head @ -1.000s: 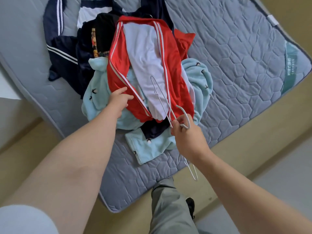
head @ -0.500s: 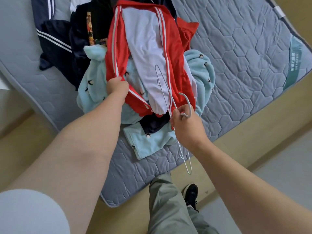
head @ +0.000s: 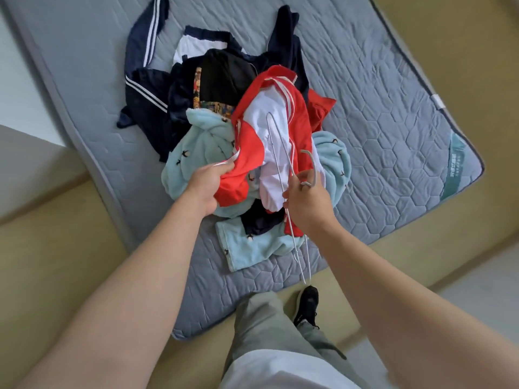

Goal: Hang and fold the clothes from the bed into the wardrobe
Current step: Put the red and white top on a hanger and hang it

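- Gripping the near-left edge of the red and white jacket (head: 252, 141), our left hand (head: 206, 186) has its fingers curled round the fabric and bunches it.
- Our right hand (head: 306, 200) holds a thin white wire hanger (head: 316, 169) at its neck, fingers curled round it, with the hook curving up past the knuckles.
- One end of the hanger lies over the jacket's white panel, pointing far. The other end points near, past the mattress edge toward our black shoe (head: 309, 301).
- The jacket sits on top of the clothes heap in the middle of the grey quilted mattress (head: 379, 94).
- Under it, a light blue fleece garment (head: 196, 144) with small dark marks spreads out to the left, right and near sides.
- Navy garments with white stripes (head: 146, 94) lie at the far left of the heap, touching the fleece.
- Our grey-green trouser leg (head: 261, 318) stands just beside the mattress's near corner.
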`<state>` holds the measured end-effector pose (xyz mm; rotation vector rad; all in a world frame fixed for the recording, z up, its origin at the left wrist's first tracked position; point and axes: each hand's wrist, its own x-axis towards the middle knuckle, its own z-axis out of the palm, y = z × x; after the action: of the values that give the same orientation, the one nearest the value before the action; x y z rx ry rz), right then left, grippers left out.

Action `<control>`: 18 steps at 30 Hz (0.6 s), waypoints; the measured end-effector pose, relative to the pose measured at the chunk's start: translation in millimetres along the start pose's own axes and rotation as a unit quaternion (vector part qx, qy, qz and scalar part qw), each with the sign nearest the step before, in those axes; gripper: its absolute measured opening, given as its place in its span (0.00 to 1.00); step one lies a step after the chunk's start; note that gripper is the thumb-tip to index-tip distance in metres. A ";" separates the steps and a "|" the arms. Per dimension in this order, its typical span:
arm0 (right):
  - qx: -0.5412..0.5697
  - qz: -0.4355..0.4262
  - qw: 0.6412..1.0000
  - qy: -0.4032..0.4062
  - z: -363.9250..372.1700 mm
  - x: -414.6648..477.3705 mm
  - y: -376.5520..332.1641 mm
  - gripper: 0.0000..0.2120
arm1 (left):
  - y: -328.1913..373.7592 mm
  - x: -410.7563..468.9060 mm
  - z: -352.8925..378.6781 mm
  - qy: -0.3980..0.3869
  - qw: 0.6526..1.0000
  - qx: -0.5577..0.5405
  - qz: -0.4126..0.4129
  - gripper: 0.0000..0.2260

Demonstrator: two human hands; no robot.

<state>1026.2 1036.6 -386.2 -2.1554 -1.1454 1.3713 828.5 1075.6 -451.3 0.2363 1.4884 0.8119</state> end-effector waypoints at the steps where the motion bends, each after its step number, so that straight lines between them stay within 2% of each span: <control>1: 0.000 -0.007 1.000 0.002 -3.2 -4.3 -3.0 0.10 | 2.1 -7.9 -0.3 0.002 1.000 0.011 0.001 0.07; 6: -0.017 -0.051 0.998 -0.018 -17.7 -25.1 -11.2 0.14 | 11.4 -55.7 4.5 -0.001 0.998 0.053 0.040 0.13; 10: -0.035 -0.045 0.998 -0.039 -23.1 -37.0 -19.0 0.13 | 15.5 -93.4 14.1 -0.052 0.996 0.027 0.062 0.22; 12: -0.053 -0.050 0.996 -0.042 -24.6 -42.6 -21.7 0.13 | 18.3 -110.2 16.0 -0.051 0.996 0.001 0.078 0.21; 15: -0.103 -0.076 0.991 -0.037 -31.2 -54.8 -24.2 0.14 | 22.7 -135.0 14.4 -0.037 0.993 -0.055 0.093 0.12; 18: -0.130 -0.108 0.985 -0.039 -40.9 -71.5 -29.1 0.16 | 26.5 -162.0 16.5 -0.037 0.989 -0.083 0.117 0.15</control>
<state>1033.7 1004.4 -305.3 -2.0835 -1.6153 1.2787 854.4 1002.0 -306.0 0.3167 1.3301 1.0992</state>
